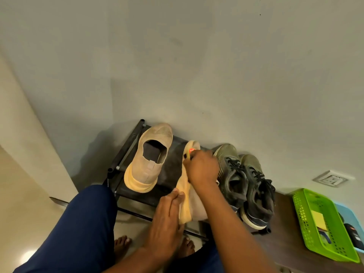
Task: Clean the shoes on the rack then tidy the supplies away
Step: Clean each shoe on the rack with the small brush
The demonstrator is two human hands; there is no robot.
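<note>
A black shoe rack (126, 154) stands against the wall. An upright beige slip-on shoe (148, 160) sits at its left. Its mate, the second beige shoe (186, 201), lies on its side in the middle, yellowish sole facing left. My left hand (167, 215) presses straight fingers against the sole at the heel end. My right hand (201, 167) is curled over the toe end and grips a small item with a red-orange spot (191, 150), mostly hidden in the fist. A pair of dark laced sneakers (244, 184) stands at the rack's right.
A green plastic basket (303, 211) with a yellow pad (320, 218) sits on a dark wooden surface at right, beside a blue tray (352, 215) holding dark items. A wall socket (331, 179) is behind it. My bare feet and blue-trousered knee are in front of the rack.
</note>
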